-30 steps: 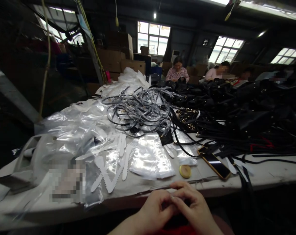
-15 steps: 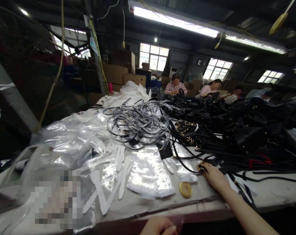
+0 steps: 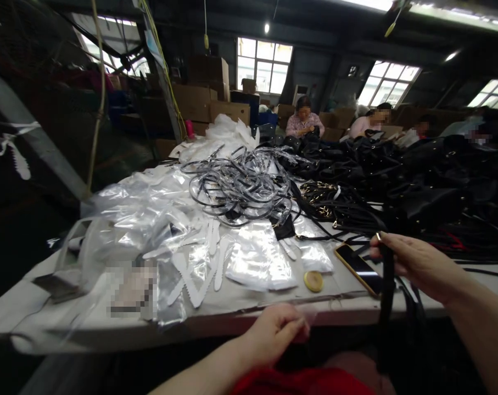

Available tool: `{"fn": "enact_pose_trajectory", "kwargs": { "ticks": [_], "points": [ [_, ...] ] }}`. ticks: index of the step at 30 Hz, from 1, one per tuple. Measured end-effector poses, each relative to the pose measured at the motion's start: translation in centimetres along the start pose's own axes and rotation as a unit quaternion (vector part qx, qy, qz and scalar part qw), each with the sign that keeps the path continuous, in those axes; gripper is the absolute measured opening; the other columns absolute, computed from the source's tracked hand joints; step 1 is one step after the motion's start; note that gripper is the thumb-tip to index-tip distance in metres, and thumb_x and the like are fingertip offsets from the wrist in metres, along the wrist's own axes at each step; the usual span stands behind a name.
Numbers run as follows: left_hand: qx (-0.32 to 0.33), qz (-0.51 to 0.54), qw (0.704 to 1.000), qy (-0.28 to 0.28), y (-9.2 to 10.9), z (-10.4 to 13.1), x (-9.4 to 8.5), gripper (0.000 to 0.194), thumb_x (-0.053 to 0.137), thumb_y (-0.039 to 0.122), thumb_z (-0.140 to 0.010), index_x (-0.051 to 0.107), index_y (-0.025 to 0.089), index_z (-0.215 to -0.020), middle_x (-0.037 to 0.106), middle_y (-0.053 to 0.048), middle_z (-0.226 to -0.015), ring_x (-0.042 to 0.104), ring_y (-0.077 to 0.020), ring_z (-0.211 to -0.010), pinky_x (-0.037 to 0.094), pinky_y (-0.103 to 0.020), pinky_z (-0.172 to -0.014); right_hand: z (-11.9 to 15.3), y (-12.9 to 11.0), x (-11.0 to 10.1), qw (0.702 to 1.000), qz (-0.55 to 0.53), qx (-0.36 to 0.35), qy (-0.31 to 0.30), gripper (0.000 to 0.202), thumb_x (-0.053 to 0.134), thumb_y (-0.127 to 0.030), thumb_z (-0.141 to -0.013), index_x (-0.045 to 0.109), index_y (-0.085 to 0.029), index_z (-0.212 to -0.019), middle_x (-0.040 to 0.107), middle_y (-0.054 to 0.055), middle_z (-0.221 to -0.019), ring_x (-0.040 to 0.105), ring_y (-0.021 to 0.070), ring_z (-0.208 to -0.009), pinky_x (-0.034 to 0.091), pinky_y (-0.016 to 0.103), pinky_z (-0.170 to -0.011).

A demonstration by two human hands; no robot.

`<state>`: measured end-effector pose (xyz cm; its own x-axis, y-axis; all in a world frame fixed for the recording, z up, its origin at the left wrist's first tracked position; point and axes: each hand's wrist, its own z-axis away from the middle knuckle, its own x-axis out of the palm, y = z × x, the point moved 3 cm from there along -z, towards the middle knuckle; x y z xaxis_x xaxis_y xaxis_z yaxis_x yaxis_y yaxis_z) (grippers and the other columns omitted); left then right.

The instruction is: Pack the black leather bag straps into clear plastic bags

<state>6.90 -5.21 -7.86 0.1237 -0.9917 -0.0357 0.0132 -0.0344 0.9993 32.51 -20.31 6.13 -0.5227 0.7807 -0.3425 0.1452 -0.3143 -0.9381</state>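
My right hand is closed on a black strap with a small gold-coloured metal fitting at its upper end. The strap hangs down past the table's front edge. Just left of it, a phone with a yellow frame lies on the table. My left hand is closed in front of the table edge, with a bit of clear plastic film showing at its fingertips. A round yellow-rimmed disc lies on the table beyond this hand.
Plastic-wrapped black straps are heaped mid-table. Clear plastic bags and white notched strips lie in front and to the left. Black bags and straps with gold clips pile up on the right. People sit across the table.
My right hand has risen from the tabletop and moved right, lifting the black strap and uncovering the phone. My left hand has come further up into view, still closed.
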Motion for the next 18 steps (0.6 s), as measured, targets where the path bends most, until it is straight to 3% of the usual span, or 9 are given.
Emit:
{"fn": "enact_pose_trajectory", "kwargs": {
  "ticks": [3,5,7,9,12,15,18],
  "points": [
    [0.058,0.039,0.998,-0.009,1.6,0.1,0.0,0.053,0.048,0.059,-0.093,0.075,0.013,-0.084,0.057,-0.014,-0.131,0.056,-0.0247,-0.118,0.048,-0.032,-0.096,2.4,1.7,4.1,0.984,-0.132,0.093,-0.073,0.048,0.081,-0.062,-0.063,0.075,-0.02,-0.084,0.072,0.007,-0.069,0.039,0.0077,-0.041,0.031,0.022,-0.036],
    [0.07,0.084,0.992,-0.062,2.2,0.2,0.5,0.054,0.048,0.059,-0.094,0.075,0.014,-0.084,0.051,-0.012,-0.14,0.054,-0.025,-0.123,0.046,-0.032,-0.1,3.4,3.2,6.4,0.975,-0.188,0.099,-0.071,0.045,0.082,-0.059,-0.066,0.074,-0.019,-0.085,0.071,0.005,-0.068,0.041,0.0067,-0.042,0.031,0.02,-0.037],
    [0.081,0.105,0.986,-0.102,2.4,0.2,1.2,0.056,0.047,0.061,-0.094,0.074,0.013,-0.083,0.055,-0.012,-0.135,0.056,-0.0242,-0.12,0.043,-0.033,-0.104,4.1,4.7,8.4,0.968,-0.22,0.098,-0.075,0.042,0.083,-0.055,-0.068,0.074,-0.018,-0.086,0.072,0.004,-0.071,0.042,0.0062,-0.043,0.033,0.019,-0.039],
    [0.069,0.115,0.986,-0.098,2.0,0.0,1.7,0.059,0.046,0.064,-0.092,0.073,0.013,-0.086,0.064,-0.013,-0.119,0.061,-0.0224,-0.108,0.046,-0.033,-0.099,4.7,5.9,10.1,0.962,-0.237,0.1,-0.087,0.039,0.082,-0.052,-0.07,0.074,-0.018,-0.086,0.073,0.006,-0.077,0.048,0.0082,-0.047,0.036,0.019,-0.04],
    [0.044,0.121,0.99,-0.052,0.9,-0.4,1.9,0.061,0.046,0.067,-0.091,0.07,0.011,-0.091,0.067,-0.011,-0.093,0.063,-0.0179,-0.082,0.051,-0.029,-0.08,5.4,7.2,11.8,0.956,-0.26,0.099,-0.093,0.036,0.081,-0.05,-0.072,0.077,-0.019,-0.088,0.075,0.007,-0.088,0.061,0.0158,-0.068,0.045,0.022,-0.05],
    [0.055,0.081,0.995,-0.013,0.0,-0.4,1.8,0.06,0.043,0.063,-0.093,0.069,0.011,-0.084,0.064,-0.009,-0.084,0.06,-0.0158,-0.074,0.049,-0.026,-0.072,6.2,7.8,12.9,0.954,-0.27,0.097,-0.091,0.034,0.082,-0.049,-0.07,0.079,-0.021,-0.089,0.076,0.007,-0.097,0.065,0.0215,-0.089,0.052,0.027,-0.07],
    [0.056,0.019,0.997,0.041,-0.3,-0.2,1.4,0.055,0.04,0.056,-0.096,0.069,0.012,-0.08,0.063,-0.007,-0.08,0.059,-0.0157,-0.073,0.048,-0.026,-0.073,7.7,8.3,14.5,0.941,-0.281,0.134,-0.131,0.037,0.082,-0.049,-0.07,0.08,-0.02,-0.094,0.076,0.006,-0.09,0.065,0.0199,-0.074,0.052,0.03,-0.065]
  ]
}}
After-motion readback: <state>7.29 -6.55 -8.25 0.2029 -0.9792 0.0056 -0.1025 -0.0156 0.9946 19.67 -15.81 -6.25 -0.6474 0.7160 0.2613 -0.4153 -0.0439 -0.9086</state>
